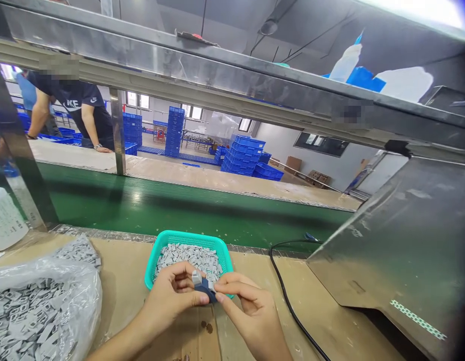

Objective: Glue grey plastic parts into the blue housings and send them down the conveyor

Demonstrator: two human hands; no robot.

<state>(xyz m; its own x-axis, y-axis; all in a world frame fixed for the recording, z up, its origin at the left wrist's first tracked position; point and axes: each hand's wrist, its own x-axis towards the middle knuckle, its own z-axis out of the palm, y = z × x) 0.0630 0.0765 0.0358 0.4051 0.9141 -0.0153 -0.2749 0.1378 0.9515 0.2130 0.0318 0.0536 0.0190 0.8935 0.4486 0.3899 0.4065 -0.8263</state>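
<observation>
My left hand is closed around a small dark blue plastic piece, thumb along its near side. A light grey plastic part sticks up from the left end of that piece. At the other end, my right hand pinches with thumb and forefinger a small light grey part, mostly covered by the fingertips. Both hands are over the near edge of a turquoise basket, which holds many small grey plastic parts.
A clear plastic bag of darker grey parts lies at left, with another bag behind. A black cable runs beside a metal panel. Beyond the green belt are blue crates and a person.
</observation>
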